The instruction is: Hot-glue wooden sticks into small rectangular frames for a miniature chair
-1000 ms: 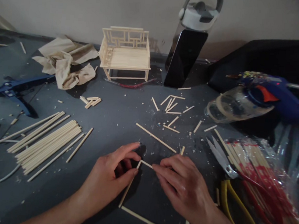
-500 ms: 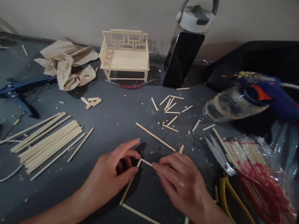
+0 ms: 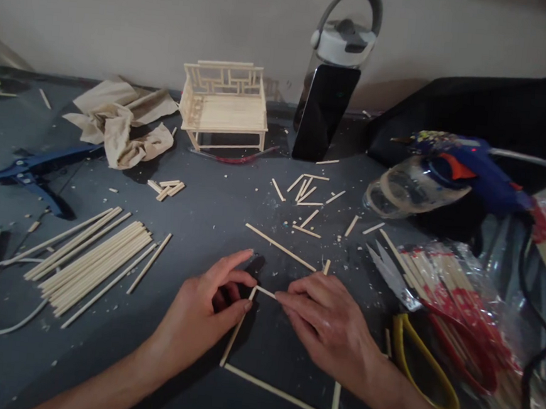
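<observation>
A four-sided outline of thin wooden sticks (image 3: 278, 391) lies on the dark tabletop between my hands. At its far left corner, the thumb and a finger of my left hand (image 3: 206, 303) close on the end of the left stick (image 3: 234, 340); the index finger points away, raised. My right hand (image 3: 327, 322) pinches the far stick (image 3: 266, 291), whose left end meets that corner. Its other end is hidden under my right hand, as is part of the right-hand stick (image 3: 335, 403). A loose stick (image 3: 281, 247) lies just beyond my hands.
A small wooden model bench (image 3: 228, 114) stands at the back, beside a bottle with a phone (image 3: 327, 111) against it. Bundled sticks (image 3: 95, 266) and a blue cutter (image 3: 34, 170) lie left. Scissors (image 3: 424, 352), bagged sticks (image 3: 464, 301) and a glue gun (image 3: 470, 160) on a jar are right.
The view has shifted slightly, so things at the right appear further left. Both hands keep their hold at the far side of the stick outline, with little visible movement.
</observation>
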Motion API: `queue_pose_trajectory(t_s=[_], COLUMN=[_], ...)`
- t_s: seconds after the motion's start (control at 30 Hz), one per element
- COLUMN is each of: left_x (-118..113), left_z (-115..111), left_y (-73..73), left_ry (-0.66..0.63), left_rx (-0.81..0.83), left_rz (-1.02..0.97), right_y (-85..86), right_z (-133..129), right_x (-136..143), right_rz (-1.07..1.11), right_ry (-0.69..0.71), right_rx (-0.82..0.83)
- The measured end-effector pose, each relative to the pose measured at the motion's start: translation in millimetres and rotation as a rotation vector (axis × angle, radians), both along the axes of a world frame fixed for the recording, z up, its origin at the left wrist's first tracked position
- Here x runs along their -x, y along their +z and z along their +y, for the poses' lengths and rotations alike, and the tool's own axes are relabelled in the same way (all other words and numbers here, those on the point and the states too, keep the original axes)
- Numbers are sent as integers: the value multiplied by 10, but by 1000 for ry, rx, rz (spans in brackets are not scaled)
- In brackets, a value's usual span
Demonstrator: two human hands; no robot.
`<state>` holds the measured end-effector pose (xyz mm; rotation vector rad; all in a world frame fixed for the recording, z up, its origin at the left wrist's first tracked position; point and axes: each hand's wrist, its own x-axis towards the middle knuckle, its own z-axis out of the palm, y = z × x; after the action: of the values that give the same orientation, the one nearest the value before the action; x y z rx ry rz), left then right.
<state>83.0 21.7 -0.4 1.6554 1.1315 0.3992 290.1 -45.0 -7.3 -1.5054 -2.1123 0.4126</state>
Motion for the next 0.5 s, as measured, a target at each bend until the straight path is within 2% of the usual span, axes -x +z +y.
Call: queue_pose_trajectory(t_s=[0.5], left_x=[2], left_z=[-5], left_y=[11], left_ry=[4], left_rx=[40], left_rz=[-22], right_y=[-8], right_z=[-9], right_x=[0], right_rz=[3], right_ry=[6], right_rx=[-17])
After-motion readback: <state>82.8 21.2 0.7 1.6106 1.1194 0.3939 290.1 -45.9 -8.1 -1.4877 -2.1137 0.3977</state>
